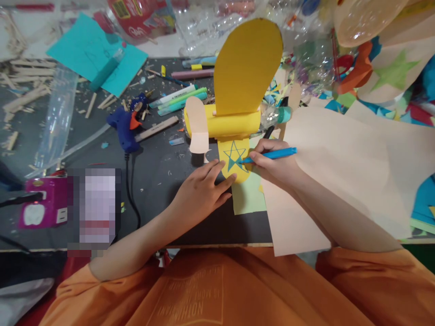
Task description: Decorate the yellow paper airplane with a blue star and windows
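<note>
A yellow paper plane model (238,125) with a bottle body lies in front of me, one large yellow wing (249,68) pointing away. On its nearer wing a star (235,157) is outlined in blue-green, its lower points partly coloured in. My right hand (272,158) grips a blue marker (278,153), whose tip meets the star. My left hand (207,185) lies with fingers spread, its fingertips touching the near wing's left and lower edge. Under that wing shows a pale green paper sheet (248,199). A cream paper piece (197,124) sits at the model's left end.
Left of the model lie a blue glue gun (124,129), several markers (181,97) and wood sticks (29,86). A purple power box (44,201) stands at the left. Large cream paper (350,167) spreads on the right. Plastic bottles (139,18) crowd the back.
</note>
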### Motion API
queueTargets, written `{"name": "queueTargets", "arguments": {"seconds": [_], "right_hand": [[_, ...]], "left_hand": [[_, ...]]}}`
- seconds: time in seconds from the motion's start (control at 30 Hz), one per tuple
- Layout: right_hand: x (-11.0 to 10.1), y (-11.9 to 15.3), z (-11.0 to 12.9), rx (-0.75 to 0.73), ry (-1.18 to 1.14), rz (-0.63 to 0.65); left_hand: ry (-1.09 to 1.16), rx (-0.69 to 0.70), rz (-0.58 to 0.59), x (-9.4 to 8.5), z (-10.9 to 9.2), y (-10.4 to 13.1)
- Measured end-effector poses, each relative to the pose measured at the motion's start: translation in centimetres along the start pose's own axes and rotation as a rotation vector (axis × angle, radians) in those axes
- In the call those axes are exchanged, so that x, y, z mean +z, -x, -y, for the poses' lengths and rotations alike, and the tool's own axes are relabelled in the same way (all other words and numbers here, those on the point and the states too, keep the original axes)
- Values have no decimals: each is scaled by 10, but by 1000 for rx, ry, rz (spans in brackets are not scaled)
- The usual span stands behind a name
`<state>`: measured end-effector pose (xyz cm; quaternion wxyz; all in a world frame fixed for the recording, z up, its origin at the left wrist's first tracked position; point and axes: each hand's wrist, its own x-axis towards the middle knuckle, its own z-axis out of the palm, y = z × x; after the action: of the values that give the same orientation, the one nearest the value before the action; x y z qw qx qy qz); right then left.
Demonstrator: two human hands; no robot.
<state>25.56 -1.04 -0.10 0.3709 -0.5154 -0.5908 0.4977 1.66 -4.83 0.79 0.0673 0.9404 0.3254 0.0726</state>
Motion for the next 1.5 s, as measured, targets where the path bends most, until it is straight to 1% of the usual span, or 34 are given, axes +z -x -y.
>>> {"name": "queueTargets", "arguments": {"seconds": [0.17,0.33,0.4,0.63,0.8,0.9,1.0,1.07,1.2,1.37,1.5], "right_hand": [[1,0,0,-10,20,-4],[1,2,3,15,10,-104],[2,2,3,10,4,-116],[1,1,2,3,31,-83],[-1,0,1,-8,70,-29],[-1,0,0,4,60,-9],[-1,1,2,21,20,-12],[-1,2,3,29,-2,-34],[0,2,4,27,16,-72],[0,1,4,9,52,-32],[0,1,4,26,16,-6]], "left_hand": [[2,5,6,-2,0,-1],[33,-5,17,-2,-1,-2],[51,-16,27,-3,-1,-2],[15,-20,44,-2,-1,-2],[11,-3,8,-2,-1,-2],[31,-4,8,-3,-1,-2],[35,-17,28,-3,-1,-2],[22,-11,20,-3,-1,-2],[29,-11,21,-3,-1,-2],[69,-30,19,-4,-1,-2],[45,-15,10,-4,-1,-2]]}}
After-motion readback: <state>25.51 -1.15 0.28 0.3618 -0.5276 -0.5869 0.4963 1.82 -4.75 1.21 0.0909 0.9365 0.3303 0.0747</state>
